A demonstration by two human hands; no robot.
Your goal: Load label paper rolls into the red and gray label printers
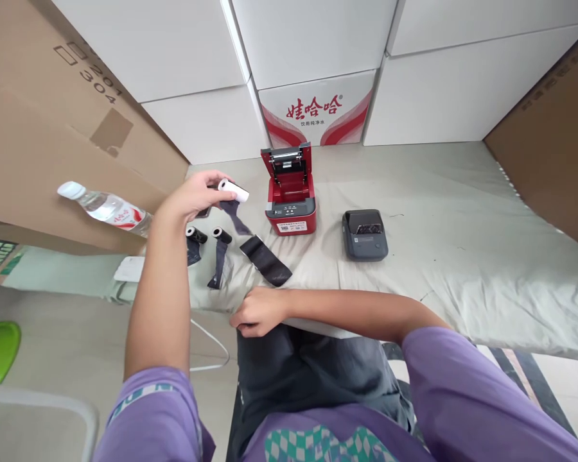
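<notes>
Pinched in my left hand [200,194] is a white paper roll [235,190], held above the cloth-covered surface, with a dark strip [235,217] hanging below it. Two more small rolls, a left one [197,235] and a right one [221,235], lie under that hand with dark tails unrolled. To their right a loose black strip [266,261] rests on the cloth. Curled into a fist, my right hand [260,312] lies at the front edge by my lap, with nothing seen in it. A red printer [291,199] stands in front of me, its lid raised.
Right of the red printer sits a dark grey portable printer [365,235]. A water bottle [106,208] leans at the left by a large cardboard box [77,128]. White boxes [313,38] line the back. A white cable [216,340] hangs off the front edge.
</notes>
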